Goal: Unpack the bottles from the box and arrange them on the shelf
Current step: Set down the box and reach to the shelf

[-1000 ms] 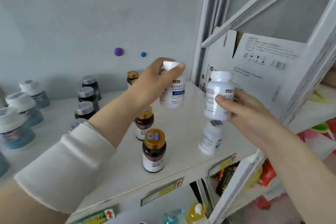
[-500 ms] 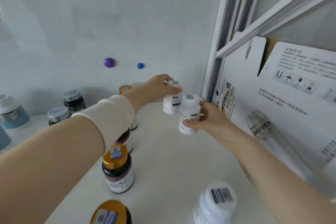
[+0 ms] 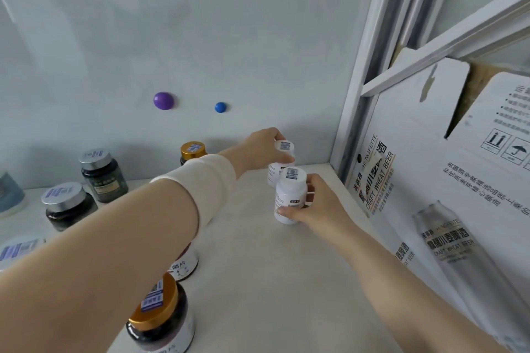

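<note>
Back right corner of the shelf [image 3: 272, 281]: I hold two white bottles upright, one in each hand. My left hand [image 3: 262, 146] reaches farthest, fingers curled over the cap and shoulder of the rear bottle [image 3: 273, 176], which stands close to the back wall. My right hand [image 3: 322, 206] wraps thumb and fingers around the body of the front bottle [image 3: 286, 199], just in front of the rear one and so close that I cannot tell whether they touch. I also cannot tell whether either base is fully down on the shelf.

The bottles line up front to back, long axes vertical, so letting go probably calls for each hand to open sideways rather than pull toward me. The cardboard box [image 3: 430, 180] leans at the right edge, nearer my right hand, beyond the white post [image 3: 358, 94]. Under my left forearm stand gold-capped jars [image 3: 160, 321], which a careless withdrawal could knock. Silver-capped jars [image 3: 100, 172] sit well apart toward the left rear.
</note>
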The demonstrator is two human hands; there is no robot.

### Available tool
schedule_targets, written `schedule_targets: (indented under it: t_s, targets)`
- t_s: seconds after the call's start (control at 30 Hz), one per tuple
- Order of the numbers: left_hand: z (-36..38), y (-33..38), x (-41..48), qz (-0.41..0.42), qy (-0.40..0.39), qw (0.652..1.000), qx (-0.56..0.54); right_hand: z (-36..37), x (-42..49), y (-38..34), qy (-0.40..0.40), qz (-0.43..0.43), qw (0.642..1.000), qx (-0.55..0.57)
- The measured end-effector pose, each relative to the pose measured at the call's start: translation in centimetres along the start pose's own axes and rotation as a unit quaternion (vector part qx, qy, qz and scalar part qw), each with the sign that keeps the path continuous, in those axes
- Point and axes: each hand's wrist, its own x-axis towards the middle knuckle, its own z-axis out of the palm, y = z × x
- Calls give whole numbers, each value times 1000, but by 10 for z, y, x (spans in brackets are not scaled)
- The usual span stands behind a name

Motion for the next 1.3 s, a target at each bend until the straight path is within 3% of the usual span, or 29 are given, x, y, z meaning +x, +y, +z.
schedule_targets:
  t_s: [0.23, 0.43, 0.6, 0.77, 0.93, 1.07, 1.3]
  targets:
    - [3, 0, 7, -7, -3, 1000, 11, 2, 2, 4, 9, -8, 1000, -15]
    - [-12, 13, -15, -18, 27, 999, 36, -6, -5, -15, -32, 13, 999, -18]
    - [-53, 24, -65, -20, 79, 981, 178, -24, -23, -58, -27, -12, 999, -26]
    - [-91, 36, -149, -52, 141, 930, 336, -16, -52, -111, -9, -98, 989, -111]
    - [-123, 27, -257, -113, 133, 865, 470, 46, -99, -159, -48, -210, 939, -267]
    - [-156, 0, -350, -166, 136, 791, 573, 126, -145, -204, -127, -283, 873, -375]
    - [-243, -81, -562, -330, 152, 731, 578, 307, -256, -305, -199, -431, 788, -391]
